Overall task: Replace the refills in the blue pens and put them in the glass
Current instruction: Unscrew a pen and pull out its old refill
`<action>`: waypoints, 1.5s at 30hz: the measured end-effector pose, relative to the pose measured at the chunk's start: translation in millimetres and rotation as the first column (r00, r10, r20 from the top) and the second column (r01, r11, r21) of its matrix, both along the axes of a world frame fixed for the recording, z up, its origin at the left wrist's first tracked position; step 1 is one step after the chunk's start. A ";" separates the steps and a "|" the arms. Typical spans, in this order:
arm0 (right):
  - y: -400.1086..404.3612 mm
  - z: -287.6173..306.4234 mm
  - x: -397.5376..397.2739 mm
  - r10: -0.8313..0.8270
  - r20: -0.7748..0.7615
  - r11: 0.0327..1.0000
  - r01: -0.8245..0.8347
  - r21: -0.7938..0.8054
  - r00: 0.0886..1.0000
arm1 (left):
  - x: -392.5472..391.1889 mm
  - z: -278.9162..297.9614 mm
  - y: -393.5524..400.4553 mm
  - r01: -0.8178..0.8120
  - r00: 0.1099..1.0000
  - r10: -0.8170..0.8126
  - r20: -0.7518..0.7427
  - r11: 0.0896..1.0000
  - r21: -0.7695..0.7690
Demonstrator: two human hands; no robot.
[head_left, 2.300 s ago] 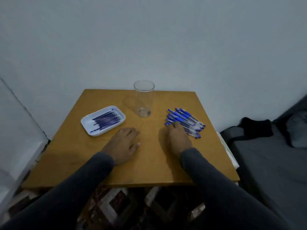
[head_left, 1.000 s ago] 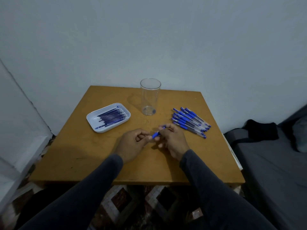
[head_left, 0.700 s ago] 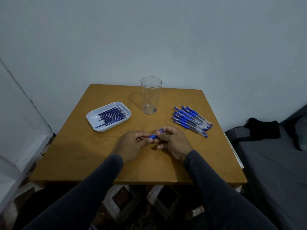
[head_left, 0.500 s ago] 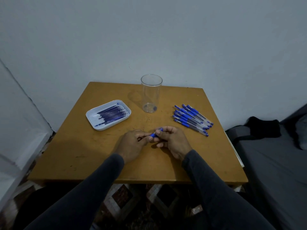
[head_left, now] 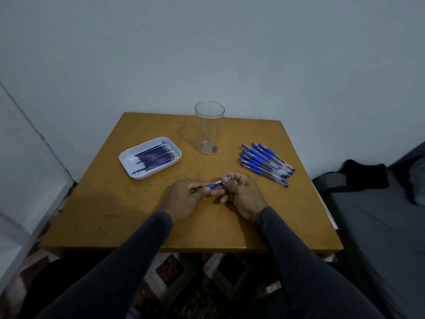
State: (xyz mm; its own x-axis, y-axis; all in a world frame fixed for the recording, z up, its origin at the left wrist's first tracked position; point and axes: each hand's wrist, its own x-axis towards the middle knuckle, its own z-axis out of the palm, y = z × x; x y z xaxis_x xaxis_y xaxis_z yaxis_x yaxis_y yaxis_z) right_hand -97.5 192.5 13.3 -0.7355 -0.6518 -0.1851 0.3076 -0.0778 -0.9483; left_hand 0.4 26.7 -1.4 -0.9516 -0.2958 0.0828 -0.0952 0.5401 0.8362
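On the wooden table (head_left: 115,210), a white tray (head_left: 126,162) of refills (head_left: 154,157) is flanked by an empty upright glass (head_left: 209,128) and a pile of blue pens (head_left: 265,162), while one pen (head_left: 217,184) is gripped by the left hand (head_left: 184,199) and right hand (head_left: 242,194) together.

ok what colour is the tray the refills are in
White; the tray shows best in the head view.

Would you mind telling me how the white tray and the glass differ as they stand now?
The white tray is shallow, opaque and rectangular; the glass is tall, clear and round. The white tray holds a row of refills; the glass holds no pens. Both rest on the table, open side up.
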 end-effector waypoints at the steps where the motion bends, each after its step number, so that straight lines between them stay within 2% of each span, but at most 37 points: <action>1: 0.3 -0.1 -0.3 -0.002 0.008 1.000 0.002 -0.016 1.000 | 0.0 -0.6 -0.1 0.000 1.000 0.000 -0.001 1.000 -0.007; 4: -2.2 -0.9 -1.0 -0.022 0.033 0.999 0.023 -0.027 0.999 | -0.6 -2.5 2.1 -0.034 0.999 0.033 -0.029 0.999 -0.031; 8: -3.7 2.9 0.1 -0.153 0.073 0.988 0.152 0.020 0.985 | 2.2 -2.9 1.5 -0.157 0.981 0.144 -0.131 0.983 -0.097; 9: -4.6 3.2 0.9 -0.165 0.018 0.983 0.163 0.087 0.986 | 4.5 -2.8 -0.8 -0.187 0.974 0.167 -0.151 0.974 -0.131; 11: -9.7 1.0 2.8 -0.111 -0.224 0.931 0.180 0.316 0.968 | 9.0 -3.0 -6.1 -0.206 0.971 0.175 -0.161 0.958 -0.200; 13: -17.7 -2.8 3.7 0.012 -0.464 0.840 0.243 0.485 0.886 | 12.2 -3.6 -8.7 -0.191 0.976 0.156 -0.152 0.948 -0.255; 19: -27.9 -13.4 -2.6 0.148 -0.637 0.726 0.354 0.589 0.757 | 14.2 -7.7 -5.5 -0.189 0.976 0.152 -0.158 0.947 -0.259; 24: -31.2 -19.5 -9.9 0.137 -0.606 0.717 0.345 0.607 0.783 | 14.1 -9.7 -6.7 -0.176 0.979 0.144 -0.144 0.955 -0.238; 28: -25.4 -13.6 -4.3 0.061 -0.647 0.745 0.397 0.536 0.760 | 14.6 -8.1 -6.8 -0.175 0.980 0.149 -0.131 0.961 -0.216; 31: -19.4 -6.5 1.6 -0.040 -0.528 0.836 0.317 0.447 0.848 | 14.3 -3.5 -3.7 -0.157 0.983 0.135 -0.124 0.970 -0.184; 33: -16.4 -0.1 5.6 -0.020 -0.460 0.855 0.254 0.453 0.888 | 13.8 -0.4 -1.4 -0.136 0.986 0.116 -0.122 0.976 -0.172; 40: -9.2 -0.6 5.6 0.041 -0.334 0.908 0.105 0.406 0.942 | 14.1 -7.0 0.2 -0.143 0.983 0.123 -0.135 0.978 -0.151; 45: -8.4 -4.5 2.1 0.099 -0.334 0.910 0.051 0.412 0.937 | 13.3 -8.7 0.2 -0.142 0.985 0.121 -0.122 0.973 -0.180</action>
State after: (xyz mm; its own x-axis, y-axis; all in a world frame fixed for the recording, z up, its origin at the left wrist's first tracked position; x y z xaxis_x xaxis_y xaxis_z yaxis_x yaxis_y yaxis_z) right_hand -95.4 184.1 8.8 -0.7864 -0.5910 -0.1797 -0.0422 0.3416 -0.9389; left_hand 13.8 26.9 -10.1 -0.8873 -0.3874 0.2501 -0.0895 0.6768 0.7307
